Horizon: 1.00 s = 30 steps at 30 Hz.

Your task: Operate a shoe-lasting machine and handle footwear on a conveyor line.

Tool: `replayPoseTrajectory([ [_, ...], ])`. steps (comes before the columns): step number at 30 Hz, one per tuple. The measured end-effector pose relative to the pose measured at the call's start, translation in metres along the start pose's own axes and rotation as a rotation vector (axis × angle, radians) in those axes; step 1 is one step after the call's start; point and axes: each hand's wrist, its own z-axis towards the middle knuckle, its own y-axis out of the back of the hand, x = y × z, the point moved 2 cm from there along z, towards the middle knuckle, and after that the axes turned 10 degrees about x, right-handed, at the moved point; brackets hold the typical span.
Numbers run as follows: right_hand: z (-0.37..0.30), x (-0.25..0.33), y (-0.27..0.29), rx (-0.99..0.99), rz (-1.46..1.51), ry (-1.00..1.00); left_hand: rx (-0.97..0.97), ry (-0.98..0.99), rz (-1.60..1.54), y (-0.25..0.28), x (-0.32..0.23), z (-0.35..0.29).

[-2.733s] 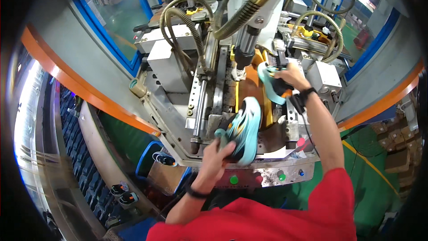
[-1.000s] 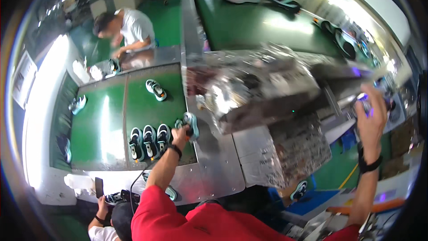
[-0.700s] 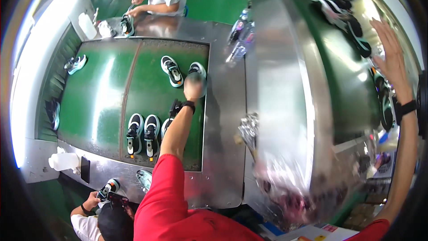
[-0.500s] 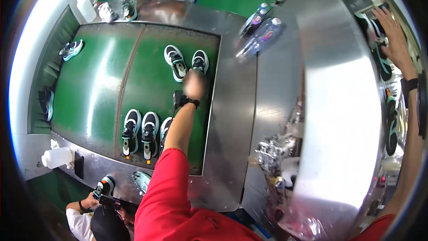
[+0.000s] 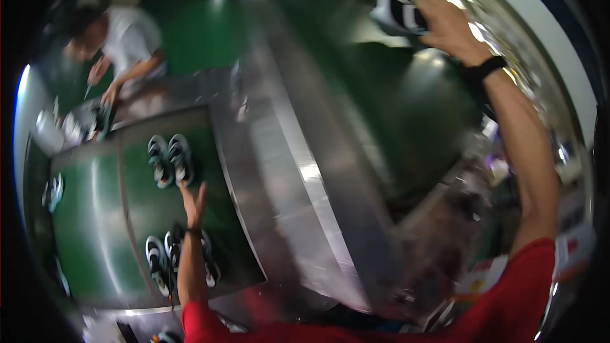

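Note:
On the left, my left hand [image 5: 193, 205] is open, fingers stretched and thumb apart. Its fingertips are by the heel of a black-and-white sneaker [image 5: 180, 157]; blur hides whether they touch. Close beside that shoe stands a second sneaker [image 5: 159, 160]. At the upper right, my right hand [image 5: 450, 28] is closed around one end of another black-and-white sneaker [image 5: 394, 14], raised over a dark green surface. Nearer me, several sneakers stand in a row, among them one at the row's left end [image 5: 155, 260]; my left forearm partly covers the row.
The green conveyor belt [image 5: 89, 235] has a metal frame [image 5: 244, 241] around it. One more sneaker [image 5: 54, 192] lies at its far left. Across it, a person in a white shirt [image 5: 130, 35] works on a shoe. A blurred metal ledge [image 5: 311, 171] runs between my arms.
The view has swung right and blurred. My left hand has let go of the right-hand sneaker, which stands closer to its neighbour. My right hand now holds a sneaker, raised from the right side.

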Motion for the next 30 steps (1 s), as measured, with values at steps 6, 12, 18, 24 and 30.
replayPoseTrajectory([
  [6, -0.168, 0.000, 0.112, -0.121, 0.284, -0.411, 0.656, 0.216, -0.718, -0.077, -0.158, -0.255],
  [12, -0.372, 0.049, 0.190, -0.378, 0.600, -0.494, 1.539, 0.312, -0.876, -0.113, -0.348, -0.387],
  [18, -0.575, 0.148, 0.233, -0.252, 0.805, -0.940, 1.519, -0.398, -1.180, -0.177, -0.514, -0.462],
  [24, -0.755, 0.262, 0.238, -0.371, 0.972, -1.575, 1.971, -0.081, -1.035, -0.224, -0.521, -0.625],
  [30, -0.930, 0.405, 0.264, -0.920, 0.995, -2.089, 2.246, -0.137, -0.535, -0.239, -0.491, -0.827],
])
